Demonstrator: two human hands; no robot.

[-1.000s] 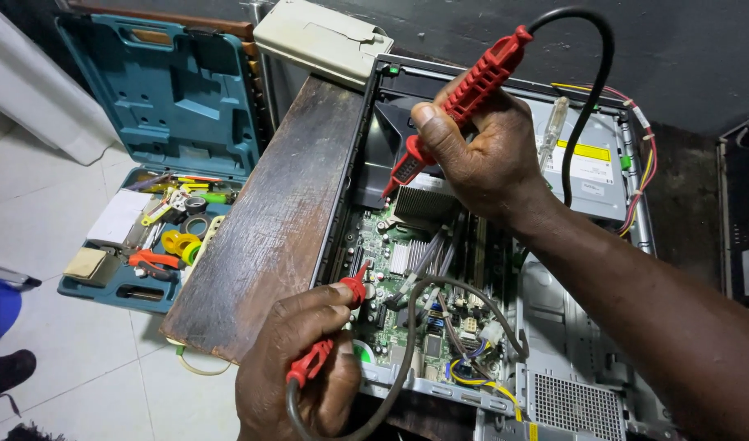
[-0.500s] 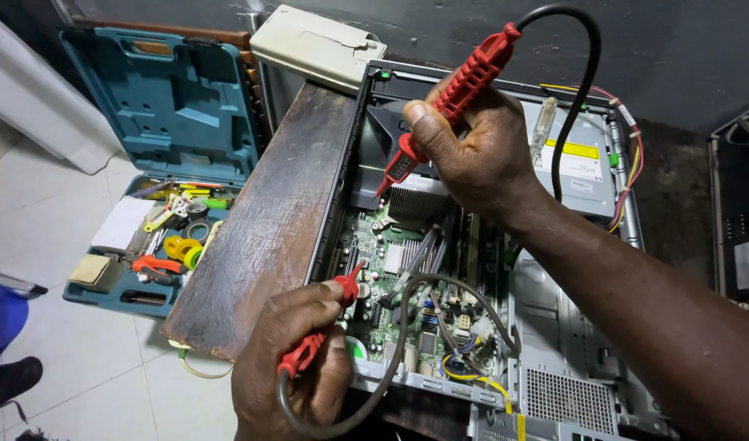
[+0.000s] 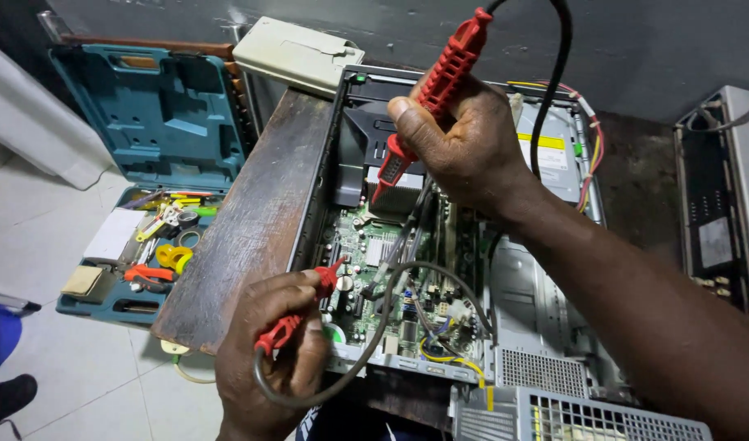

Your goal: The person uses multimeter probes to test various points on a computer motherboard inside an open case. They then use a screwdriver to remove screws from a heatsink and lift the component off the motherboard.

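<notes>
Head view: two hands [image 3: 366, 253] grip two red probes [image 3: 433, 86].

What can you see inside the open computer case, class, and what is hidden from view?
Inside the computer case lie a green circuit board, cables and a silver metal box. The right hand and its red probe cover the parts beneath them.

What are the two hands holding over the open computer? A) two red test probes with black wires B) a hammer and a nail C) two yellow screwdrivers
A: the left hand and the right hand each grip a red probe trailing a black wire above the green circuit board.
</notes>
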